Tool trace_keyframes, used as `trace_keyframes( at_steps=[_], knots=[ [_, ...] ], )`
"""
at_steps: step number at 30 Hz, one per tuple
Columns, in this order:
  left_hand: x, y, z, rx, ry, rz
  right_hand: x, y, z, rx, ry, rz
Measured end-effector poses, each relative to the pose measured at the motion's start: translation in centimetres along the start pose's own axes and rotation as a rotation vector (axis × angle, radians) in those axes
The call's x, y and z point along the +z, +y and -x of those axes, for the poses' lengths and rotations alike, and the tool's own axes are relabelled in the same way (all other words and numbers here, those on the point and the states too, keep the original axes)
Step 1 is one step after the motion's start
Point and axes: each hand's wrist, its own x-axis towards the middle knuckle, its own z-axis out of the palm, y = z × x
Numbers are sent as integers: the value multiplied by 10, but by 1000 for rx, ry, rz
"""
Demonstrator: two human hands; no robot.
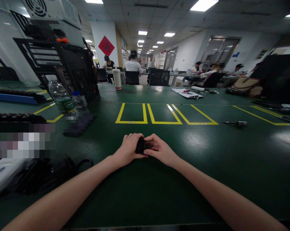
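Observation:
Between my two hands, low over the green table (145, 192), is a small black block-like object (140, 146) whose exact kind I cannot make out. My left hand (128, 147) wraps around its left side, thumb below and fingers above. From the right, my right hand (159, 149) pinches the object's edge with thumb and fingertips. Part of the object is hidden behind my left fingers. Yellow tape outlines (132, 122) lie on the tabletop just beyond the hands.
At left stand a black computer case (75, 70), plastic bottles (59, 96) and a dark pouch-like item (79, 125). A white tumbler (116, 78) and a clipboard (187, 93) are farther back. A screwdriver (238, 124) lies to the right. Several people sit at distant tables.

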Motion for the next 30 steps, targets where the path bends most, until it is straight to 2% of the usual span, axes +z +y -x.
trace_keyframes(
  at_steps=[5, 13, 20, 30],
  knots=[
    [8, -6, -1, 8, 45, -43, 0, 3, -3, -19, 2, -84],
    [-2, 0, 0, 32, -18, -23, 2, 4, -6, -14, 36, -60],
    [3, -4, 0, 39, 15, -36, 0, 2, -2, -22, -3, -96],
    [1, -3, 1, 29, -1, -28, 0, 2, -5, 6, 21, -57]
  ],
)
